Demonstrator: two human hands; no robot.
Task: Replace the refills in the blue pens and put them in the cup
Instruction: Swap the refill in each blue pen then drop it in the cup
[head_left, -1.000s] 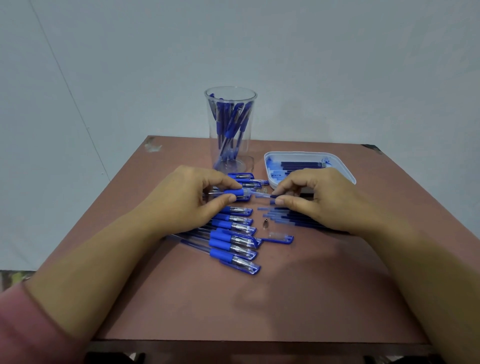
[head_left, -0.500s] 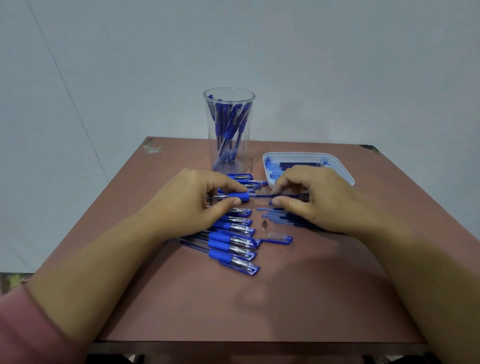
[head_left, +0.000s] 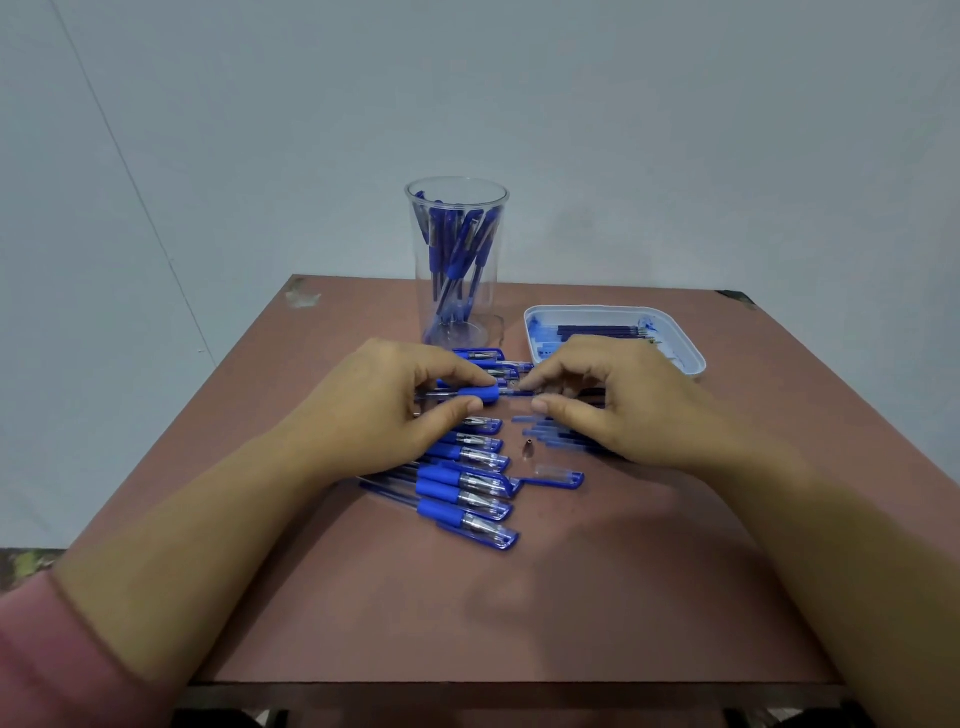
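Note:
My left hand (head_left: 384, 410) pinches a blue pen barrel (head_left: 480, 394) by its rubber grip, held level just above the table. My right hand (head_left: 608, 400) pinches a dark refill (head_left: 519, 393) whose left end sits in the barrel's open front. A row of capped blue pens (head_left: 467, 483) lies below my left hand. A loose pen cap (head_left: 556, 477) and a small metal tip (head_left: 528, 445) lie between my hands. Loose refills (head_left: 550, 435) lie under my right hand. The clear cup (head_left: 457, 208) behind holds several blue pens.
A white tray (head_left: 691, 353) with refills stands at the back right, partly hidden by my right hand. The brown table (head_left: 519, 613) ends close to me at its front edge; a grey wall rises behind it.
My right hand has slid left toward my left hand, and the refill has gone further into the barrel. The gap between the two hands has narrowed.

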